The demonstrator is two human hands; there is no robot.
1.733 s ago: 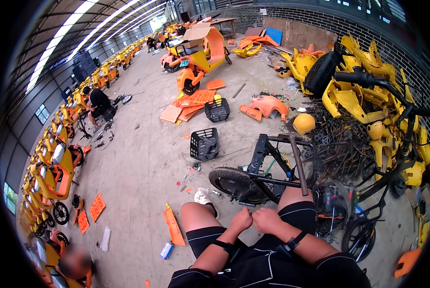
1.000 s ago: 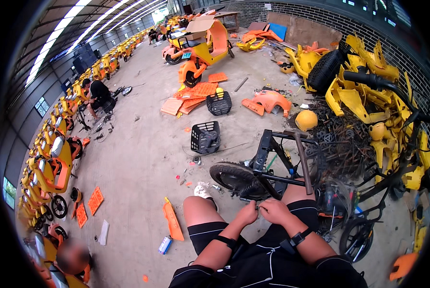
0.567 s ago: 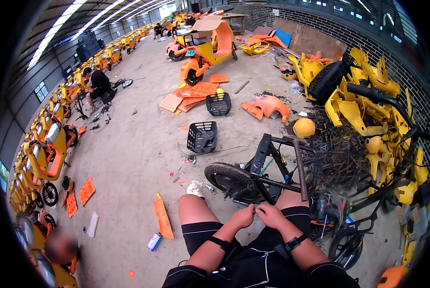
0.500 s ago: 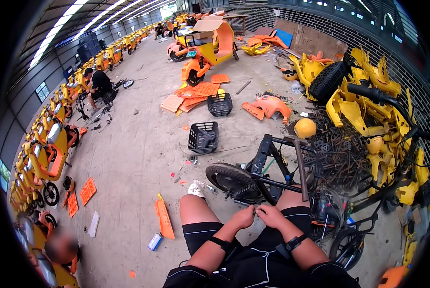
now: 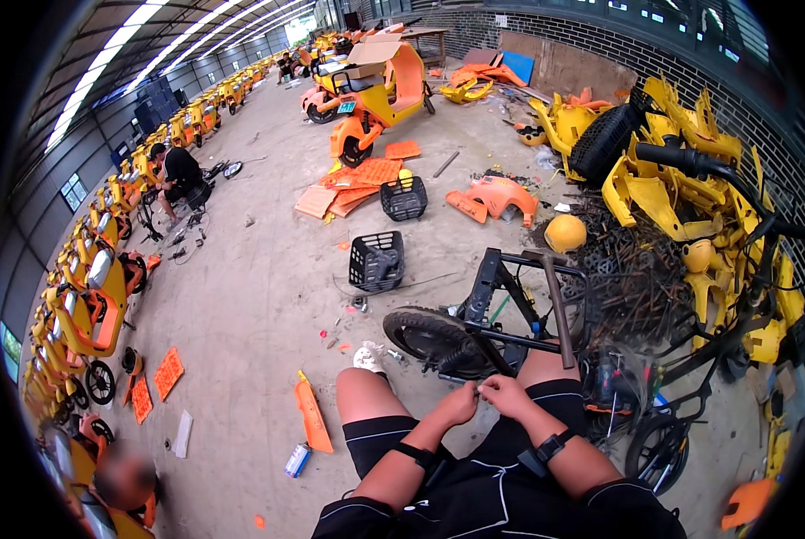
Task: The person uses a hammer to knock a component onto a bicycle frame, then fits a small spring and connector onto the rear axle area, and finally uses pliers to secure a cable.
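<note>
The bare left hand (image 5: 457,403) and right hand (image 5: 505,393) are held close together, fingers curled; whether anything is gripped cannot be told. At twelve o'clock from them, a black metal frame (image 5: 480,292) is seen. At eleven, a dark object (image 5: 384,263) is contained in a black lattice plastic basket (image 5: 358,260); beyond, a round yellow object (image 5: 406,174) is seen at a second black plastic basket's (image 5: 404,207) rim.

From hands (image 5: 503,396): wheel (image 5: 428,340) 11 o'clock, basket (image 5: 363,259) beyond; frame (image 5: 485,286) 12 to 1, helmet (image 5: 565,234) beyond; panel (image 5: 313,415) 9 o'clock.
</note>
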